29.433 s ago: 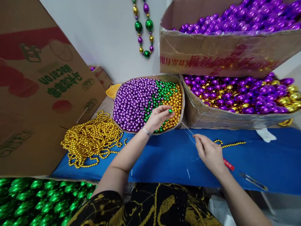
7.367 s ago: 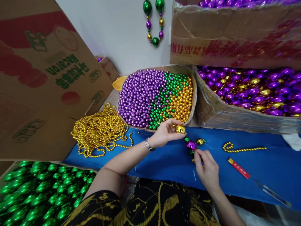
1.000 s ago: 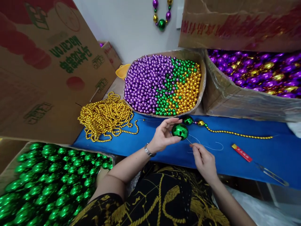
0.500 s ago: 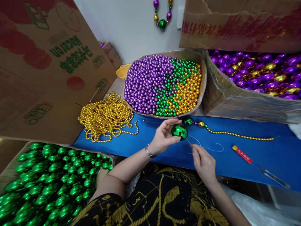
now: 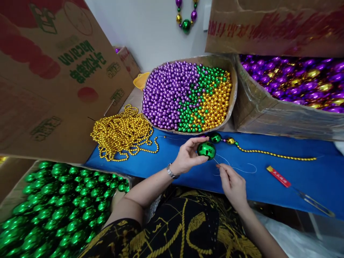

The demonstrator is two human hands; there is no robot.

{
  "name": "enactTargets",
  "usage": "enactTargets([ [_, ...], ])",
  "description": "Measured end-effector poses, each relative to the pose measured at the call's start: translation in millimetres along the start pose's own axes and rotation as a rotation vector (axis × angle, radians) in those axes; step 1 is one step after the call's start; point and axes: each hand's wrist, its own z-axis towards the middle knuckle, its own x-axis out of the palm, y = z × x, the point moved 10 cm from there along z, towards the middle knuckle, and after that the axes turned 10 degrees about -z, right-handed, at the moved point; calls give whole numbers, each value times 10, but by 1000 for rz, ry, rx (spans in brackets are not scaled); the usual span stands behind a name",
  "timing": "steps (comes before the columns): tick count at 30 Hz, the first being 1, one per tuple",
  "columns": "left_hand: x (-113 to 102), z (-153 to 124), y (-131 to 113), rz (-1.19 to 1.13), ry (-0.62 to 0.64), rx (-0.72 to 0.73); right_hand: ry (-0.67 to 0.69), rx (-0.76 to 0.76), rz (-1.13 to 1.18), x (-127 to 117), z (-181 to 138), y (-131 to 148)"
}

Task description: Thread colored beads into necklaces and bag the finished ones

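A large shiny green bead (image 5: 206, 150) is gripped between the thumb and fingers of my left hand (image 5: 188, 154). My right hand (image 5: 233, 184) pinches a thin needle (image 5: 217, 162), whose far end meets the bead's lower right side. Whether the tip is inside the bead's hole I cannot tell. White thread (image 5: 243, 169) loops over the blue table just right of the bead. Behind my left fingertips lies a partly strung strand, with another green bead (image 5: 215, 137), a gold bead (image 5: 230, 141) and a run of small gold beads (image 5: 276, 154).
A box (image 5: 234, 96) of small purple, green and gold beads stands behind my hands. Gold bead chains (image 5: 120, 132) are piled at left. A box of green beads (image 5: 64, 200) sits lower left, purple and gold beads (image 5: 295, 82) right. Thread snips (image 5: 315, 203) and a red packet (image 5: 278, 176) lie right.
Both hands keep nearly the same pose on the bead and needle. The whole view has shifted slightly; little else differs.
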Motion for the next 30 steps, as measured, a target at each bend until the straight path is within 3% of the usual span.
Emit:
enactTargets([
  [4, 31, -5, 98, -40, 10, -56, 19, 15, 9, 24, -9, -11],
  [8, 15, 21, 98, 19, -19, -68, 151, 118, 37, 164, -9, -121],
  [10, 124, 58, 86, 103, 82, -122, 161, 119, 67, 175, 15, -148],
  [12, 271, 134, 38, 185, 223, -178, 87, 111, 74, 88, 53, -189],
  [14, 337, 322, -100, 291, 291, -150, -15, 122, 64, -46, 76, -262],
  [18, 237, 1041, -417, 802, 187, 118, -73, 187, 137, -169, 49, -449],
  [20, 231, 1424, -334, 1134, 188, 170, -64, 233, 210, -167, 12, -542],
  [24, 248, 1965, 146, 1665, 272, 76, -88, 291, 267, -184, -49, -647],
  [27, 303, 2090, 364, 1776, 298, 42, -111, 274, 213, -247, -46, -619],
  [30, 345, 2038, 354, 1661, 268, 69, -143, 214, 114, -357, -13, -524],
])
